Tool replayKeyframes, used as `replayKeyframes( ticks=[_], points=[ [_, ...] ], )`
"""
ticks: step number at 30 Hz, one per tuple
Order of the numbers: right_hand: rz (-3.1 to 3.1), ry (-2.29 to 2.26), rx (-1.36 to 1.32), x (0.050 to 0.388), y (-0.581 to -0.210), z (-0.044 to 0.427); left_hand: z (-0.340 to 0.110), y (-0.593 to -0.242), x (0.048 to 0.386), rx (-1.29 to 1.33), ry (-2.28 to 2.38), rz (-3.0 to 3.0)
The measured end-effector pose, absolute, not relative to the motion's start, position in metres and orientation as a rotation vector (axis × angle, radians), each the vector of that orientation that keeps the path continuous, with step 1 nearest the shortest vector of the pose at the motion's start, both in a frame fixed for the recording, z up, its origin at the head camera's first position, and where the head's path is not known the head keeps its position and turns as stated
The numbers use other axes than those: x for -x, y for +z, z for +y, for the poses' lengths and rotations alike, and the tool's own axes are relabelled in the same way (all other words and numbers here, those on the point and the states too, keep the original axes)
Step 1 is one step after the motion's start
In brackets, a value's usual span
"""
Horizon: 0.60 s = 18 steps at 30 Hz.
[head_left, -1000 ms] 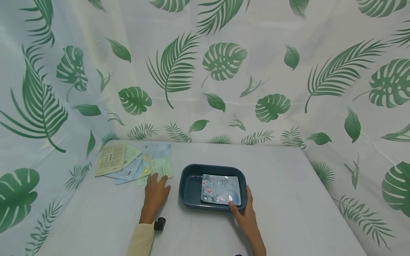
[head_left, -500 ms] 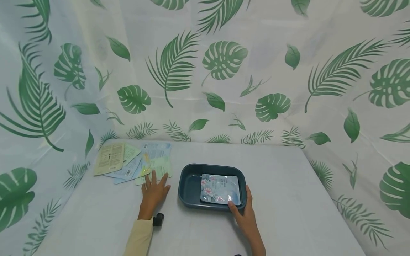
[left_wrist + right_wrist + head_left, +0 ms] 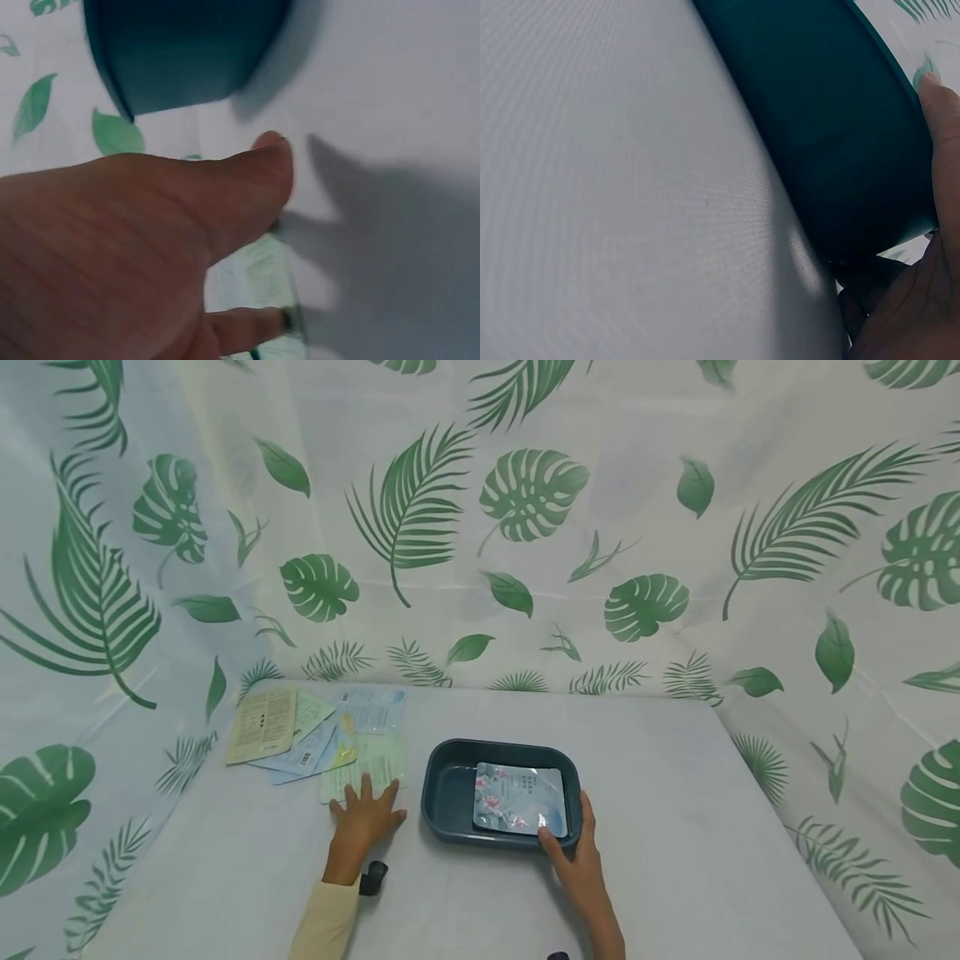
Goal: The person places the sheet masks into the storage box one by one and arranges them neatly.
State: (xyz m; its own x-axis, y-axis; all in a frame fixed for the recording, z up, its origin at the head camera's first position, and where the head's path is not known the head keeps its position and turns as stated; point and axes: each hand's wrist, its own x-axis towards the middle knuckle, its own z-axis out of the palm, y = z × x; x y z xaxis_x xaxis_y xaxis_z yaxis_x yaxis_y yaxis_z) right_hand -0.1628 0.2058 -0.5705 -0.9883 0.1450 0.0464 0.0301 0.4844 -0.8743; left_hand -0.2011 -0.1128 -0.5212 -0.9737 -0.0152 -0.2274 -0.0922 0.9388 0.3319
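Observation:
My left hand has its fingers spread, with fingertips at the near edge of a pale green flat packet. In the left wrist view the thumb is held out, apart from the packet. My right hand grips the right end of a dark teal tray, thumb over the near rim and fingers round the outer side. Inside the tray, toward its right, lies a light blue floral packet. The right wrist view shows the thumb at the rim; the other fingers are mostly hidden.
Beyond my left hand several flat packets overlap: a beige one, a blue one, a blue-and-yellow one and a pale blue one. A white cloth covers the table. Leaf-print curtains stand behind and at both sides.
My left hand has drawn back slightly with fingers spreading, and the pale green packet has slid a little toward me from the pile. The right hand keeps its grip on the tray.

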Motion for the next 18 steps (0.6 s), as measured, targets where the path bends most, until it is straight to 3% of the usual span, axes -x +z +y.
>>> replayKeyframes(
  ticks=[9,18],
  points=[
    [-2.608,1.524,0.165,0.164,-0.571,0.207,-0.102,-0.497,0.178,0.055,0.448,2.857],
    [-2.617,1.532,0.153,0.163,-0.570,0.207,-0.156,-0.524,0.196,0.213,0.535,3.050]
  ],
)
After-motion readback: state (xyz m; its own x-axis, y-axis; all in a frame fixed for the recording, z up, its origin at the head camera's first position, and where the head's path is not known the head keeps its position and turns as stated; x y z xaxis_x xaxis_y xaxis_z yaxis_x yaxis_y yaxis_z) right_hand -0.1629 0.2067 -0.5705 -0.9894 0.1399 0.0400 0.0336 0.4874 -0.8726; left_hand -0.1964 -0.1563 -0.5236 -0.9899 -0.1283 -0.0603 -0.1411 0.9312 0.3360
